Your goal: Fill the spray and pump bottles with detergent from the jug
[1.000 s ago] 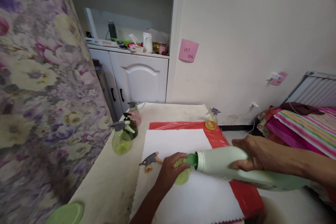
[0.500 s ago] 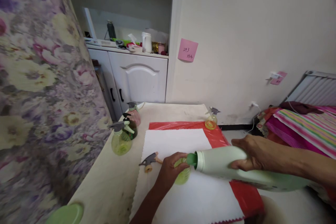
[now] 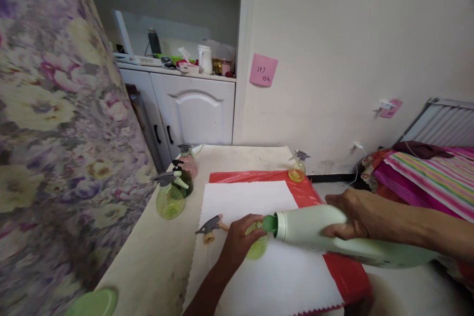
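My right hand grips a large pale green jug tipped almost flat, its green spout pushed against the mouth of a small yellow-green bottle. My left hand is wrapped round that small bottle, which stands on a white cloth over a red sheet. A loose grey spray head lies on the cloth just left of my left hand.
Three spray bottles cluster at the table's left, another yellow spray bottle at the far edge. A green lid lies near the front left corner. Floral fabric hangs left; white cabinet behind; striped bedding and radiator right.
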{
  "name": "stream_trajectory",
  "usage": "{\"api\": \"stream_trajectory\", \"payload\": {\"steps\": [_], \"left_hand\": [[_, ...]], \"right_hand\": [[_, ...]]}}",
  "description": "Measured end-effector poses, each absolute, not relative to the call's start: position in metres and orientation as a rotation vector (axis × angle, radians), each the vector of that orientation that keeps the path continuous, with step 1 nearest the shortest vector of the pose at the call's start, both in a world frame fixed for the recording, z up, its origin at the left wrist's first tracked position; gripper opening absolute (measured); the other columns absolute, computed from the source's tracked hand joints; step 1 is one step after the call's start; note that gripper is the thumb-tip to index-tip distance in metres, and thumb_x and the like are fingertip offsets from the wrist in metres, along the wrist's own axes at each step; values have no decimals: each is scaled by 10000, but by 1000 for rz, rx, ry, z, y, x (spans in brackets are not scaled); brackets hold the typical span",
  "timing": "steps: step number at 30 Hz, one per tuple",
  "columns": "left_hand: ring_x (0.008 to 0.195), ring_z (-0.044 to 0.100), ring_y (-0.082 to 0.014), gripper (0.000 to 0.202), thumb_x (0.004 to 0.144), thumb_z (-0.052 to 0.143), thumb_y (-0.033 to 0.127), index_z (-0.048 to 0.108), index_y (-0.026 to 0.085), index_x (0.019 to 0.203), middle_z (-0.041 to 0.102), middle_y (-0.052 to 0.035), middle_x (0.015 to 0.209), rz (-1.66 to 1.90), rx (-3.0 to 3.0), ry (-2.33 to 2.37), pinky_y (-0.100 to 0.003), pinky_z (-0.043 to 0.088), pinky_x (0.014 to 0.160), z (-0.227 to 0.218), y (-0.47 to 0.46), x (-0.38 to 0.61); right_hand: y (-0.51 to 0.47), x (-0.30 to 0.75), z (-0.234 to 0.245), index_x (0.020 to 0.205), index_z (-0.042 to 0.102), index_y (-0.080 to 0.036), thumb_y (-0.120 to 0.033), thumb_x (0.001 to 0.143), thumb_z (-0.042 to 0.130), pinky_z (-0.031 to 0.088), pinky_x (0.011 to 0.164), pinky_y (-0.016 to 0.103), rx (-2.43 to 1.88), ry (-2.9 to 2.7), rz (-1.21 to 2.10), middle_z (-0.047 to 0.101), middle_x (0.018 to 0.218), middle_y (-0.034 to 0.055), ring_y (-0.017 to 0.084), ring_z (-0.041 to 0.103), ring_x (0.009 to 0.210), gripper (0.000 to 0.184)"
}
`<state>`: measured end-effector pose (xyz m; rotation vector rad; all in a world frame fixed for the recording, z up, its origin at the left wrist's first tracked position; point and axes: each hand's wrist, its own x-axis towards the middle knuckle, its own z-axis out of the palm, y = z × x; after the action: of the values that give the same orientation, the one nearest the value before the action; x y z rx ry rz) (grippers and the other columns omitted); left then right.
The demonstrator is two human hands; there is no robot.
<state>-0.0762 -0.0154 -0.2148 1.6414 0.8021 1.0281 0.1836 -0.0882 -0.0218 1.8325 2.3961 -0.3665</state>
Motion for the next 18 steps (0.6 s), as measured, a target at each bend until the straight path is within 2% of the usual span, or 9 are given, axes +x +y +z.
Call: {"api": "stream_trajectory", "payload": {"steps": [12,18], "left_hand": [[944,664,-234,199,770,685,242,737,202,958,759,-48,983,1023,1655,798,-312,476,875,-216,-13,-75],[958,665,-244,206,772,677,240,739,196,963,758,-61,999,1007,1652,783,-319,475,874,-214,-14,-76]], "right_hand": [[-88,179,-15,737,544,-184,-615,817,556,283,465,238,1799,2344,-320,590,615,44,156,507,529,439],[-89,183,-19,764,553,-183,-631,817,549,291,469,235,1803,2369,-336,611,624,47,155,527,517,451]]}}
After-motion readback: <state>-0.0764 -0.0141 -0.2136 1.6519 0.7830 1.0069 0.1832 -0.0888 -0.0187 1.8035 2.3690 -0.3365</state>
